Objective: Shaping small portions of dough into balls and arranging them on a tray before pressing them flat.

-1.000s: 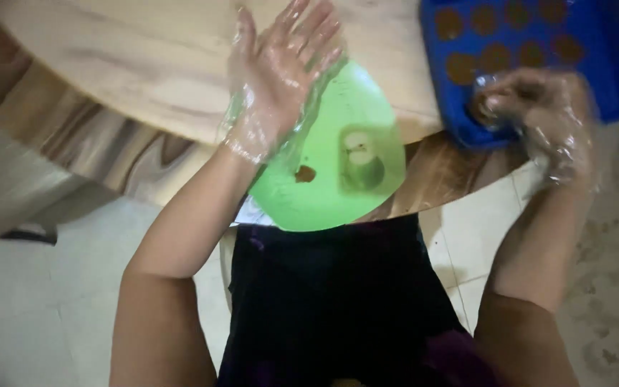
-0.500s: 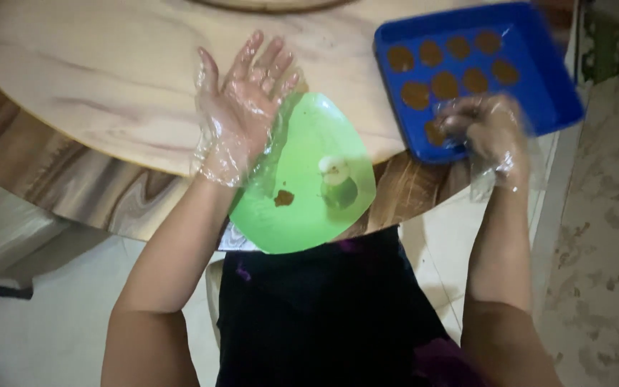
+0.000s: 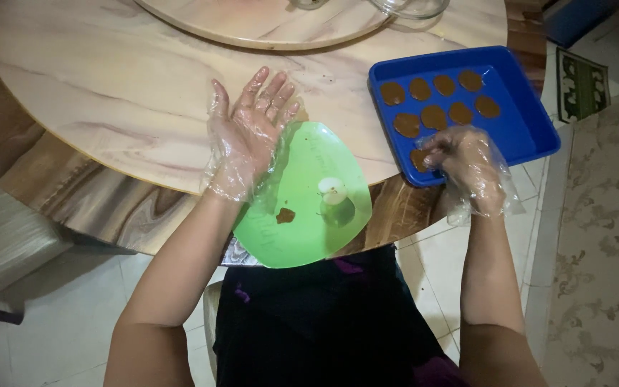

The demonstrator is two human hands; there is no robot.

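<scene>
Meanwhile right hand (image 3: 465, 163) presses brown dough piece (image 3: 420, 159) into blue tray (image 3: 526, 130)

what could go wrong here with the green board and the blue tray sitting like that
The green board overhangs the table edge toward the lap, so a nudge from the left hand could tip it, along with the small white cup. The blue tray also pokes past the rim while the right hand presses at its near corner.

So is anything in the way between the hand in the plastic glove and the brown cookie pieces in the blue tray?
No, nothing visible. The right hand is already at the near corner of the blue tray, its fingertips touching a brown piece there. The left hand is open, beside the green plate.
</scene>
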